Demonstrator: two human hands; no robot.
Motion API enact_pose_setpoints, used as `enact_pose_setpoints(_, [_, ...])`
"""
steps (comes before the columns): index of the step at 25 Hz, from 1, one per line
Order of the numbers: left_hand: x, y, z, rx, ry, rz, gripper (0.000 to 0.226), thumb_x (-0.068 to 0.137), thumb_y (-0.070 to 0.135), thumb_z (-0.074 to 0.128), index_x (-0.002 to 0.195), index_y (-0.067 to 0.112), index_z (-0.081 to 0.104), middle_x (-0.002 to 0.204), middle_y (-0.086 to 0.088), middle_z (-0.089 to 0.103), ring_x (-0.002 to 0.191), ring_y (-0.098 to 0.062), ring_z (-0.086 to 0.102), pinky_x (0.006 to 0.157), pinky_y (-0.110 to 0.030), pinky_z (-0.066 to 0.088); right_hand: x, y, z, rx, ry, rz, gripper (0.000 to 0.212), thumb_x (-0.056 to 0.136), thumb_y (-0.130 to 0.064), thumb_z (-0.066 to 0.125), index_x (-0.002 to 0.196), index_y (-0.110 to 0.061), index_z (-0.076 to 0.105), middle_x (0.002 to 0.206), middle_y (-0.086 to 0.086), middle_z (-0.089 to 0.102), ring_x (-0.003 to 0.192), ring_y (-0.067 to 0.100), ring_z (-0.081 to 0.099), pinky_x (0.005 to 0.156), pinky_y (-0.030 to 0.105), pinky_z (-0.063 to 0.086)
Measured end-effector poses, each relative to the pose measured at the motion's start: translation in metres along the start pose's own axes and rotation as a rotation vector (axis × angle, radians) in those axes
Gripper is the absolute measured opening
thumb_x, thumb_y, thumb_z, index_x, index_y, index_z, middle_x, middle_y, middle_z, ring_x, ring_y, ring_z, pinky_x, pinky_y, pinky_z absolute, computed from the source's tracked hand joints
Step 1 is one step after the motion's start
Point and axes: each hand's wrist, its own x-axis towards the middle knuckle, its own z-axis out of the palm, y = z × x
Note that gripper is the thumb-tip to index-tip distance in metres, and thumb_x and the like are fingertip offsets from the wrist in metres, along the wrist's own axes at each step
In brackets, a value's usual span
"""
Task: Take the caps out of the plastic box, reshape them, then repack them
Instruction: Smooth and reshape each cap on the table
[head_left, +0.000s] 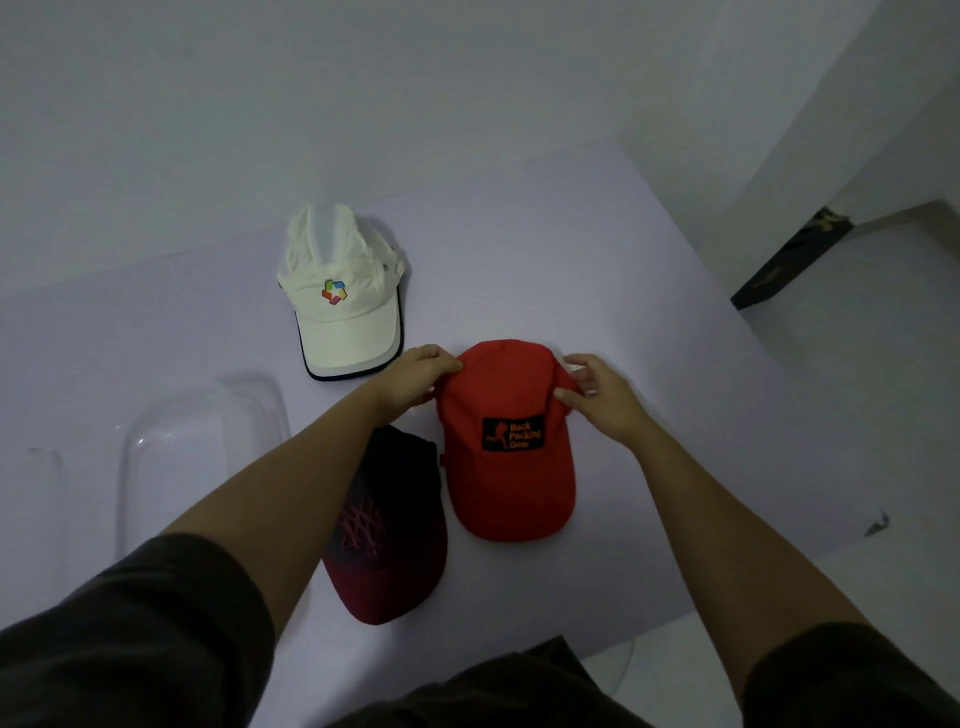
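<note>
A red cap (511, 483) with a black patch lies on the table, brim toward me. My left hand (415, 382) grips the left side of its crown and my right hand (602, 395) pinches the right side near the back. To its left, a dark maroon cap (395, 545) lies partly under my left forearm. A white cap (343, 306) with a coloured logo sits farther back. The clear plastic box (202, 447) stands at the left with nothing visible inside.
The white table (649, 291) ends in an edge on the right and near me. Beyond it at the right is pale floor with a dark object (795, 260). A grey wall runs behind the table.
</note>
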Motion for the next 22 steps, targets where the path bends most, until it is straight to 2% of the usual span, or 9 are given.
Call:
enact_pose_setpoints(2, [-0.002,0.004,-0.009,0.149,-0.016,0.058,0.010,0.091,0.023,0.055,0.086,0.016,0.061,0.093,-0.006,0.058,0.089,-0.016,0.052,0.088,-0.033,0.044,0.003,0.000,-0.002,-0.014,0.033,0.000,0.034,0.085,-0.010,0.066,0.117,-0.012,0.057,0.099,0.005,0.062,0.085,0.013,0.059,0.075,0.023,0.046])
enact_pose_setpoints(4, [-0.004,0.009,-0.017,0.305,-0.015,0.156,0.012,0.092,0.020,0.056,0.089,0.012,0.064,0.092,-0.007,0.061,0.085,-0.016,0.053,0.077,-0.026,0.045,0.006,0.002,-0.006,0.018,0.021,0.001,0.019,0.086,-0.007,0.063,0.104,-0.011,0.063,0.095,0.006,0.065,0.082,0.014,0.061,0.078,0.025,0.045])
enact_pose_setpoints(6, [-0.003,0.012,-0.021,0.403,0.004,0.221,0.015,0.092,0.019,0.055,0.095,0.009,0.066,0.092,-0.007,0.063,0.085,-0.017,0.055,0.076,-0.026,0.047,0.007,0.002,-0.012,-0.007,-0.017,-0.021,0.014,0.089,-0.004,0.059,0.100,-0.008,0.065,0.095,0.007,0.066,0.085,0.015,0.060,0.084,0.028,0.043])
enact_pose_setpoints(10, [-0.001,0.011,-0.023,0.473,0.091,0.239,0.018,0.093,0.020,0.053,0.098,0.008,0.066,0.094,-0.009,0.064,0.087,-0.020,0.058,0.084,-0.036,0.050,0.014,-0.002,-0.020,-0.119,-0.038,-0.048,0.017,0.091,-0.003,0.055,0.105,-0.003,0.065,0.098,0.007,0.065,0.093,0.017,0.058,0.088,0.029,0.043])
enact_pose_setpoints(13, [-0.001,0.011,-0.020,0.364,0.125,0.205,0.018,0.093,0.019,0.054,0.098,0.006,0.065,0.095,-0.012,0.064,0.089,-0.022,0.060,0.084,-0.033,0.053,0.017,-0.006,-0.019,-0.111,-0.014,-0.044,0.022,0.092,-0.004,0.052,0.111,-0.006,0.063,0.104,0.011,0.065,0.096,0.017,0.058,0.090,0.030,0.043])
enact_pose_setpoints(16, [0.000,0.009,-0.014,0.248,0.142,0.182,0.019,0.092,0.018,0.057,0.102,0.005,0.067,0.101,-0.018,0.067,0.096,-0.029,0.063,0.089,-0.039,0.054,0.018,-0.012,-0.011,-0.058,0.022,-0.010,0.024,0.095,-0.009,0.049,0.116,-0.006,0.059,0.106,0.008,0.063,0.098,0.015,0.056,0.087,0.026,0.041])
enact_pose_setpoints(19, [0.001,0.006,-0.010,0.349,0.152,0.178,0.026,0.092,0.023,0.055,0.110,0.007,0.066,0.107,-0.015,0.068,0.100,-0.029,0.064,0.091,-0.041,0.053,0.017,-0.015,-0.006,-0.110,0.035,-0.008,0.028,0.096,-0.017,0.049,0.119,-0.005,0.059,0.117,0.010,0.063,0.106,0.017,0.057,0.090,0.026,0.041])
enact_pose_setpoints(22, [-0.004,0.014,-0.020,0.450,0.198,0.209,0.036,0.094,0.029,0.051,0.122,0.008,0.059,0.114,-0.009,0.066,0.103,-0.021,0.062,0.093,-0.036,0.051,0.018,-0.031,-0.008,-0.096,0.094,-0.018,0.036,0.094,-0.025,0.052,0.128,-0.011,0.053,0.130,0.005,0.057,0.120,0.018,0.052,0.098,0.025,0.037])
